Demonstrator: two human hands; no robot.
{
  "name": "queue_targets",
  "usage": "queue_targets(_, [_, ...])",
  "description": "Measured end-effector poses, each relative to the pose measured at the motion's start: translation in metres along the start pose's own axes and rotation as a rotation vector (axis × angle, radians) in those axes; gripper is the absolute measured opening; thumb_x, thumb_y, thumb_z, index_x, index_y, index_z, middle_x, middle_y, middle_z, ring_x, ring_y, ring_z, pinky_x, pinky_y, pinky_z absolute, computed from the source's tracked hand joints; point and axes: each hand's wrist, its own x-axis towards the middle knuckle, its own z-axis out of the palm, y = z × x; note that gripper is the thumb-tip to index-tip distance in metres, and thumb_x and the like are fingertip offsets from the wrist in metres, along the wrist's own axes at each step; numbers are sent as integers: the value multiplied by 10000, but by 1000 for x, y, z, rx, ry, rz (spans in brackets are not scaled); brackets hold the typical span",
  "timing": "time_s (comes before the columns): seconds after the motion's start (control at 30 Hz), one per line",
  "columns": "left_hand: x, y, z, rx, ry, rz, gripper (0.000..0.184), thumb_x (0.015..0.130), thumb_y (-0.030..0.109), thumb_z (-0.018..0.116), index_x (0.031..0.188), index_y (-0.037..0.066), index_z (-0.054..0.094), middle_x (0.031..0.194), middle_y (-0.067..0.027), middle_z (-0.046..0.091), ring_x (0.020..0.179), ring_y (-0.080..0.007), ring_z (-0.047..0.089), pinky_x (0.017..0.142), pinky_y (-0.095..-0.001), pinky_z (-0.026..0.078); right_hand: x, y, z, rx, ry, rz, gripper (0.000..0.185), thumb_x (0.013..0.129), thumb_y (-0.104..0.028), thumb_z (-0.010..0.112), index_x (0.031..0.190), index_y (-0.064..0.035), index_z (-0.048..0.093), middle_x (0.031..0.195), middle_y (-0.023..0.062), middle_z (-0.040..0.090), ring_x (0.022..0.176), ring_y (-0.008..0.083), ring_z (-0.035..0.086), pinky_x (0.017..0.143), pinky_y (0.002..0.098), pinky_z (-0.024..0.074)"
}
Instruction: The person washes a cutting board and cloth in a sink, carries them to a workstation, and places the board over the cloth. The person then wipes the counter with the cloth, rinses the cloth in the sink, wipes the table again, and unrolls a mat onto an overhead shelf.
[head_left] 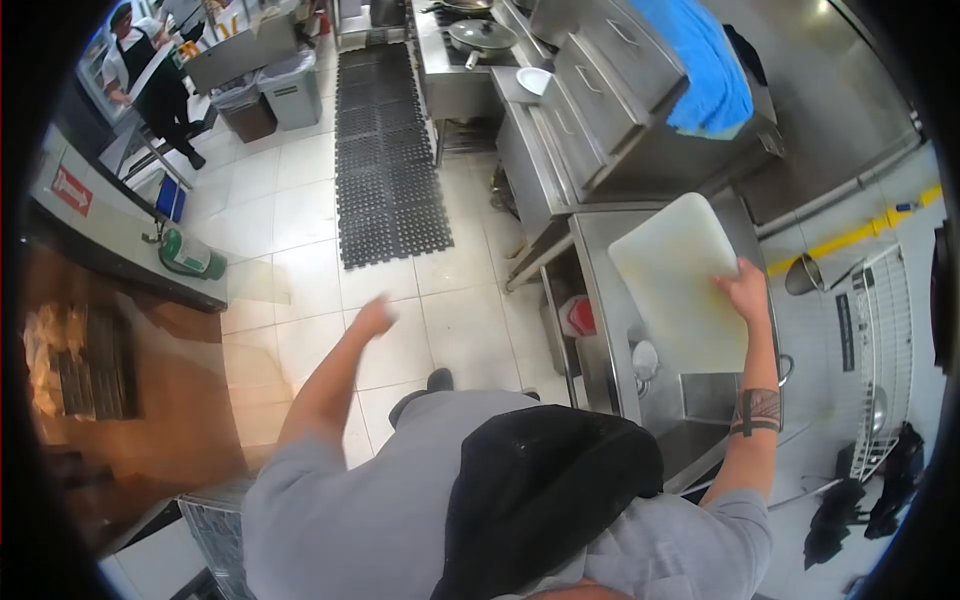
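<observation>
A white cutting board point(680, 290) is tilted over the steel counter beside the sink, its surface marked with faint yellowish stains. My right hand point(745, 292) grips the board by its right edge, the fingers bent around it. Over the floor tiles, well away from the counter, my left hand point(372, 318) hangs in front of me. Motion smears its fingers, and I see no object with it. Close to the board's lower left edge lies a small white round item point(645, 358), too unclear to name.
The sink point(705, 400) lies under my right forearm. Steel drawers point(590, 85) carry a blue cloth point(700, 65). A black mat point(390, 150) covers part of the floor. A fire extinguisher point(192, 255) stands at left; a co-worker point(150, 75) is at far left. Pans point(482, 38) sit on the stove.
</observation>
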Motion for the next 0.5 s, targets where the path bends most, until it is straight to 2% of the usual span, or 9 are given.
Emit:
queue_targets(0.03, [-34, -88, 37, 94, -3, -156, 527, 892, 303, 623, 1308, -20, 582, 1297, -253, 615, 1218, -379, 585, 1021, -442, 479, 10, 4, 3, 6, -4, -14, 339, 750, -128, 761, 1046, 14, 675, 921, 188, 720, 850, 320, 698, 778, 399, 526])
queue_targets(0.07, [-89, -137, 42, 160, -90, -283, 327, 882, 271, 624, 1038, -4, 707, 1091, -239, 703, 1039, -363, 669, 891, -474, 527, 19, 11, 9, 28, 12, -26, 349, 746, -128, 761, 1053, 14, 674, 944, 201, 722, 875, 337, 700, 792, 409, 526])
queue_targets(0.17, [-236, -239, 61, 213, -231, -459, 290, 850, 283, 643, 954, 20, 706, 993, -202, 701, 961, -348, 673, 834, -476, 523, 43, 15, 17, 51, 13, -52, 371, 736, -122, 760, 1070, 13, 671, 960, 201, 725, 879, 332, 703, 797, 406, 529])
queue_targets(0.23, [-310, -266, 71, 197, -296, -516, 268, 829, 291, 656, 898, 36, 706, 928, -177, 699, 910, -337, 676, 795, -476, 521, 56, 14, 16, 54, 5, -64, 383, 731, -116, 758, 1080, 12, 669, 952, 188, 728, 860, 311, 705, 789, 393, 531])
queue_targets(0.3, [-356, -270, 83, 152, -323, -507, 251, 808, 298, 669, 842, 53, 705, 863, -152, 698, 858, -327, 678, 757, -477, 519, 66, 22, 18, 119, -58, 38, 399, 734, -121, 748, 1100, 14, 666, 935, 141, 733, 815, 238, 696, 757, 369, 534])
queue_targets(0.37, [-368, -262, 99, 79, -253, -360, 239, 786, 306, 681, 786, 69, 705, 798, -128, 696, 807, -317, 681, 718, -478, 517, 80, 49, 24, 99, -59, 61, 369, 736, -144, 742, 1064, 14, 682, 885, 98, 728, 778, 177, 671, 723, 355, 530])
queue_targets(0.43, [-333, -249, 120, 33, -122, -111, 232, 765, 314, 694, 729, 85, 704, 732, -103, 695, 755, -307, 683, 680, -479, 514, 91, 59, 24, 133, -210, 69, 337, 734, -176, 743, 1012, 11, 701, 846, 90, 723, 762, 173, 668, 701, 364, 525])
queue_targets(0.47, [-300, -250, 134, 111, -95, -49, 231, 754, 318, 701, 701, 93, 704, 700, -90, 694, 729, -302, 684, 660, -479, 513, 94, 59, 19, 127, -251, 134, 307, 746, -194, 758, 977, 4, 720, 863, 108, 731, 785, 192, 681, 714, 374, 531])
queue_targets(0.5, [-242, -252, 149, 400, -194, -32, 345, 740, 464, 713, 693, 122, 714, 674, -72, 681, 702, -305, 678, 651, -484, 500, 97, 62, 19, 120, -290, 200, 281, 758, -213, 774, 942, -2, 740, 879, 125, 738, 808, 210, 693, 726, 384, 536])
